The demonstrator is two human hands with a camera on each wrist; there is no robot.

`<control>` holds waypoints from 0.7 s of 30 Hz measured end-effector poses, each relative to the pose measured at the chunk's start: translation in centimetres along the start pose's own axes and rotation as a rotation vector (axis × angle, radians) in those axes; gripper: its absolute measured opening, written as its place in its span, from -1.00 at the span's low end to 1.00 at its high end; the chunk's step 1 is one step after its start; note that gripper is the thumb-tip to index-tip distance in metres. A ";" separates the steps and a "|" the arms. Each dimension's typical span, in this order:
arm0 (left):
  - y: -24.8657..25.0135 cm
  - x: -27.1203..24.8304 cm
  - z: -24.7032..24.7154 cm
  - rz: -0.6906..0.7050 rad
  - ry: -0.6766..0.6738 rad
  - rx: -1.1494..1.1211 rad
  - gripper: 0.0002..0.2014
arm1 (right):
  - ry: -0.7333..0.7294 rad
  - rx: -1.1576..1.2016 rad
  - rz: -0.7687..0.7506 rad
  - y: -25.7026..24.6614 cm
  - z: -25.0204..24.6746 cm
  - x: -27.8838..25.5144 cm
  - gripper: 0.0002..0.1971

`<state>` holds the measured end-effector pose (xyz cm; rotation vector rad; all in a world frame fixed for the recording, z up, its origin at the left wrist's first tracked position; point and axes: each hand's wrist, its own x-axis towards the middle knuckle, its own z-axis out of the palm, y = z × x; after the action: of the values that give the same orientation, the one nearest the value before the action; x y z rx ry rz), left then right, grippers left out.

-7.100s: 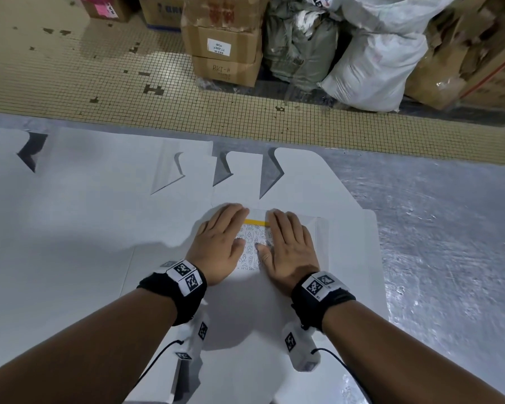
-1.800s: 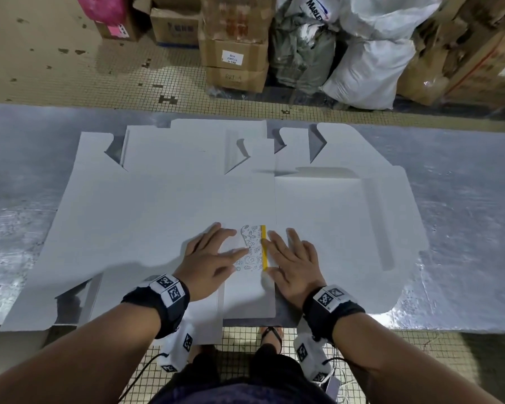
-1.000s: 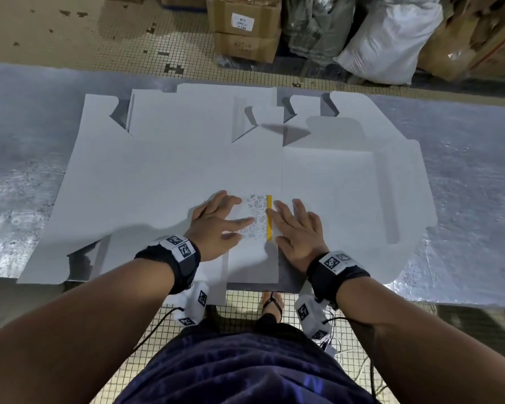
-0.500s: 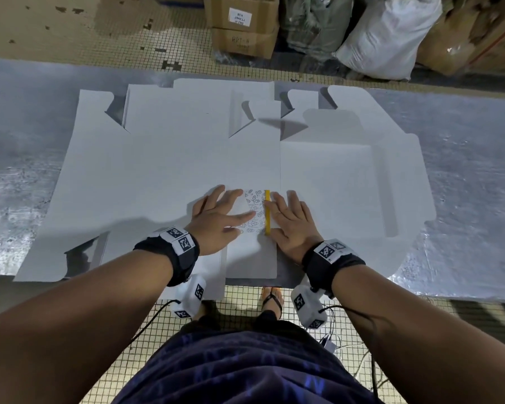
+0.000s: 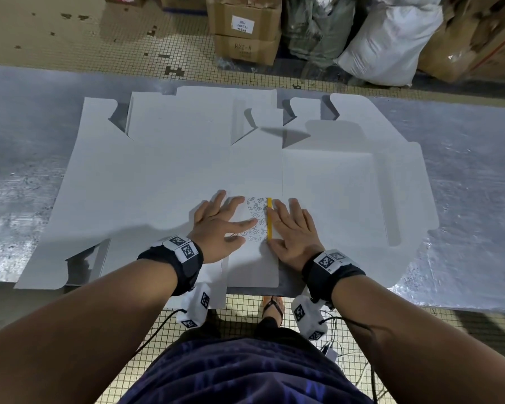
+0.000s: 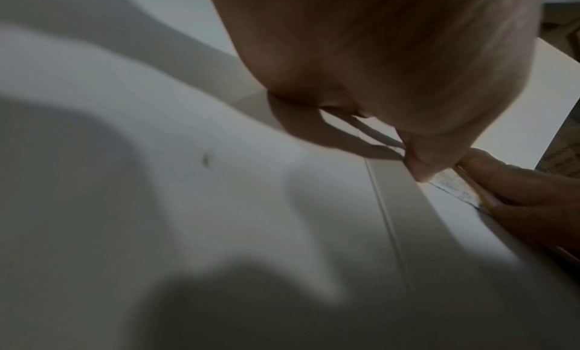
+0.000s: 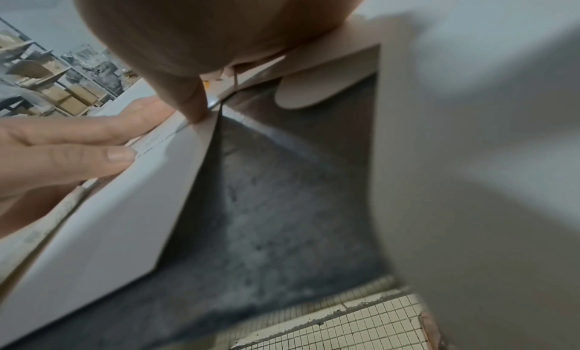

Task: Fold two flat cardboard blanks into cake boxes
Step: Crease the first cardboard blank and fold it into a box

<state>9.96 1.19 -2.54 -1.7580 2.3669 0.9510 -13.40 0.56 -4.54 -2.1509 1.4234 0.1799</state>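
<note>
Two white cardboard blanks lie flat and overlapping on the silver table point(image 5: 464, 170), a large left blank point(image 5: 158, 176) and a right blank point(image 5: 347, 185). Where they meet near the front edge lies a folded-over flap point(image 5: 258, 220) with a printed pattern and a yellow stripe. My left hand point(image 5: 219, 225) lies flat on the flap's left side with fingers spread. My right hand point(image 5: 292, 228) presses flat just right of the stripe. In the left wrist view the left hand's thumb point(image 6: 423, 161) touches the flap. In the right wrist view the right hand's thumb point(image 7: 188, 99) presses the card edge.
Brown cartons point(image 5: 245, 30), a white sack point(image 5: 388, 45) and more bags stand on the tiled floor beyond the table's far edge. The blanks overhang the near table edge point(image 5: 254, 290). A sandalled foot point(image 5: 273, 304) shows below it.
Seven seconds ago the yellow stripe ran crosswise above my fingertips; now it runs lengthwise between my hands. Over the last second both hands stay flat on the flap.
</note>
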 end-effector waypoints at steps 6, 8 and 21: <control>0.1 0.1 -0.2 -0.016 -0.032 -0.022 -0.57 | -0.030 0.019 -0.003 0.0 -0.4 -0.1 -0.23; 0.1 0.2 -0.3 -0.026 -0.059 -0.018 -0.56 | -0.026 0.039 -0.014 0.2 -0.4 -0.1 -0.27; -0.2 0.4 -0.6 -0.005 -0.047 -0.059 -0.56 | -0.062 0.065 -0.042 0.6 -1.6 -0.2 -0.28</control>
<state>10.18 0.53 -2.28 -1.7400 2.3283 1.0596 -14.34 -0.28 -3.31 -2.1019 1.3304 0.1803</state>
